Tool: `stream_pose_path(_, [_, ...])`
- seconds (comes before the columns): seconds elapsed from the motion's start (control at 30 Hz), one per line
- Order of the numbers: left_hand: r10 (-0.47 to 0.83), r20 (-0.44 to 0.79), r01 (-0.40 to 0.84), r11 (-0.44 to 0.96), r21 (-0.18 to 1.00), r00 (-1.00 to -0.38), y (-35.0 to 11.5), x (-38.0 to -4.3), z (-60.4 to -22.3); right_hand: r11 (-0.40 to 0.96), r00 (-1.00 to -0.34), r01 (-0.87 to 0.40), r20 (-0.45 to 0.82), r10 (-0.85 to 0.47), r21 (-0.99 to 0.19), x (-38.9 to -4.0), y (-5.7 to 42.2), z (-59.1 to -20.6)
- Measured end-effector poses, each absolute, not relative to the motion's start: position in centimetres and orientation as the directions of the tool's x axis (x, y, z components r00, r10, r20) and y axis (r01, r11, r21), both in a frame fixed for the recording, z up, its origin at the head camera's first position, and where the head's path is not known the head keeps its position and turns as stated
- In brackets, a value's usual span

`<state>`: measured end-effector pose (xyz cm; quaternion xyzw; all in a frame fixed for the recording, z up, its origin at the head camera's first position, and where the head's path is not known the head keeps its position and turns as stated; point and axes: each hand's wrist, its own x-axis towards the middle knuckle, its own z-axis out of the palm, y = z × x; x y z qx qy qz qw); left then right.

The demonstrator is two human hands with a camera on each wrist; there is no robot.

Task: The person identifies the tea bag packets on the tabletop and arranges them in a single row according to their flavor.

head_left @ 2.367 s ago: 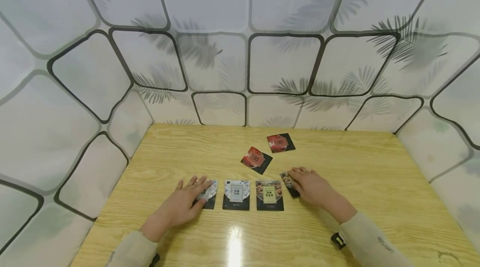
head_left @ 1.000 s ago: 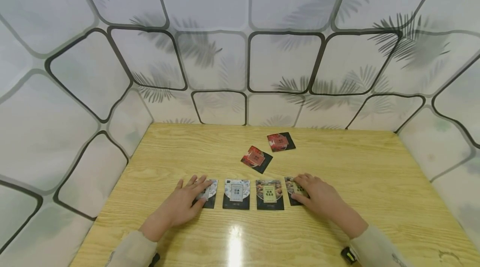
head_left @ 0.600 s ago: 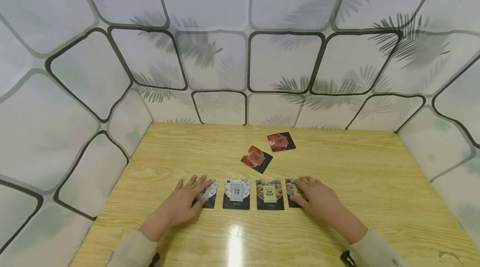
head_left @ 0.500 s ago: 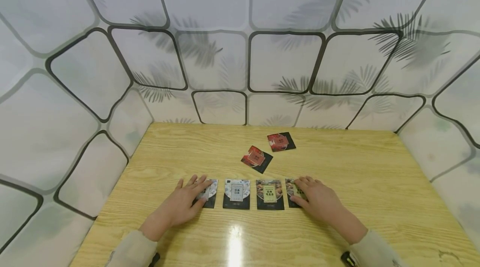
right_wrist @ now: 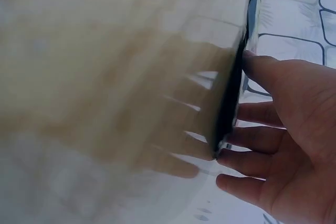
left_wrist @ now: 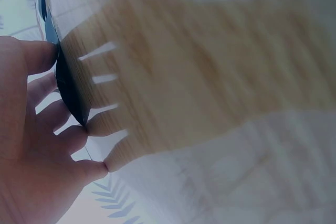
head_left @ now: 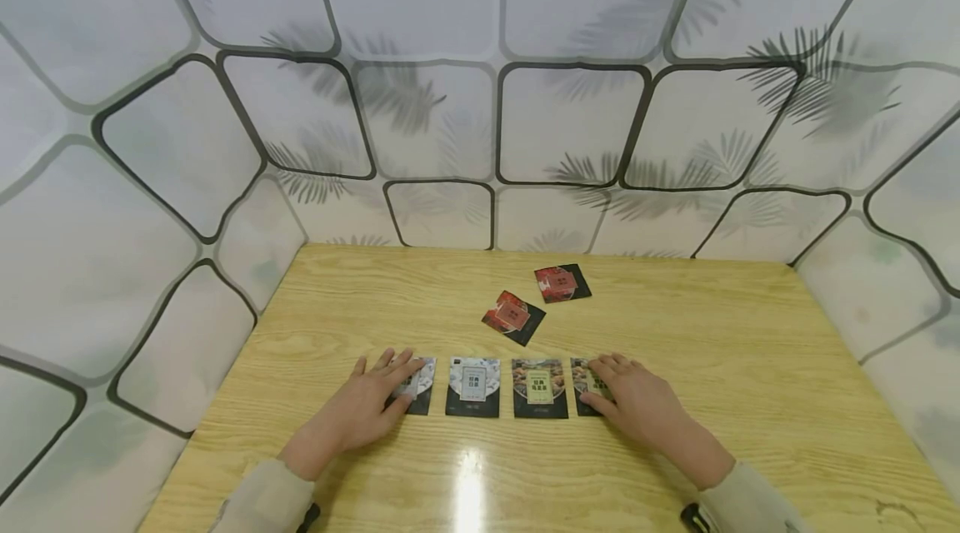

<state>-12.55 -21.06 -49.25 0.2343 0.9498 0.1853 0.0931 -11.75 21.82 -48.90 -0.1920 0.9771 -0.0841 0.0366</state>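
Observation:
Four flat packets lie in a row on the table. My left hand rests on the leftmost one, a white-and-black packet, covering its left part. To its right lie a matching white-and-black packet with a pale label and a brown-and-black packet with a yellow-green label. At the right end, my right hand touches another brown-and-black packet, hiding much of it. In the left wrist view, the fingertips and thumb touch the dark packet; the right wrist view shows similar contact with its packet.
Behind the row lie two red-and-black packets, both turned at an angle, the farther red packet near the back. The wood-grain table meets patterned fabric walls at the back and sides.
My right hand has turned the rightmost packet from a slant to upright, in line with the others. Over the last half second both hands stay still.

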Motion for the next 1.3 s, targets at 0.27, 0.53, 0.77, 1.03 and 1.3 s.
stream_pose_path(0.27, [0.476, -0.096, 0.406, 0.825, 0.394, -0.874, -21.2, -12.7, -49.7, 0.875, -0.904, -0.422, 0.038, -0.426, -0.239, -14.3, 20.8, -46.8])
stream_pose_path(0.53, [0.471, -0.119, 0.39, 0.827, 0.404, -0.874, -21.0, -12.8, -49.8, 0.802, -0.857, -0.487, 0.011, -0.516, -0.346, -18.1, 18.2, -46.4])
stream_pose_path(0.77, [0.48, -0.101, 0.408, 0.823, 0.395, -0.871, -21.0, -12.9, -49.8, 0.773, -0.824, -0.518, -0.029, -0.566, -0.367, -20.4, 15.9, -47.3])
stream_pose_path(1.03, [0.48, -0.108, 0.408, 0.827, 0.386, -0.871, -21.2, -13.0, -49.8, 0.764, -0.797, -0.57, -0.023, -0.604, -0.303, -22.0, 13.6, -47.9])
stream_pose_path(1.3, [0.482, -0.1, 0.411, 0.825, 0.388, -0.871, -21.1, -12.8, -49.8, 0.751, -0.762, -0.623, -0.046, -0.646, -0.216, -22.7, 12.8, -48.4])
